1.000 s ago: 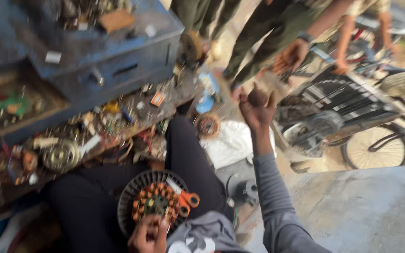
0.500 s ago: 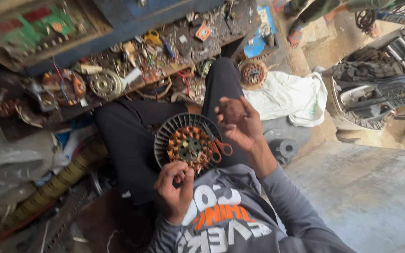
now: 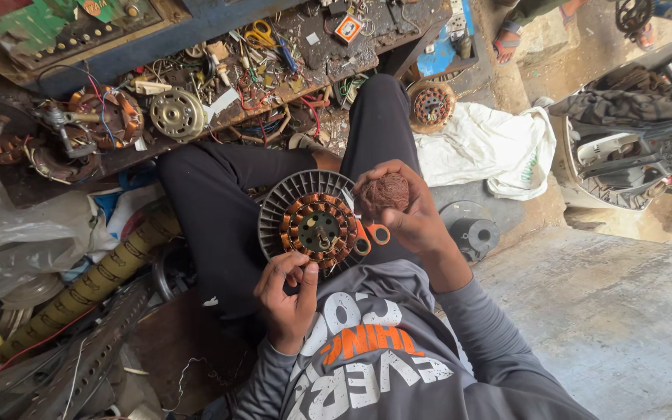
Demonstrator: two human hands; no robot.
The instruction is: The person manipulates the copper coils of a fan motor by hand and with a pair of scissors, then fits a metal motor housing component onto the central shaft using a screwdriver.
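since the earlier frame your right hand (image 3: 410,214) has lifted, closed on the wire ball (image 3: 385,193), at 3 o'clock of the lap-held stator (image 3: 316,225); left hand (image 3: 289,292) pinching at 6 o'clock; coils apparently remain wound.

copper-brown wire ball (image 3: 385,194), orange-handled scissors (image 3: 371,236), black trousers (image 3: 219,194).

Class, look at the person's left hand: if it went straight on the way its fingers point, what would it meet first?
The left hand points up-frame, so it would probably first meet the finned rim of the round motor stator on the lap, just beyond its fingertips; depth is unclear.
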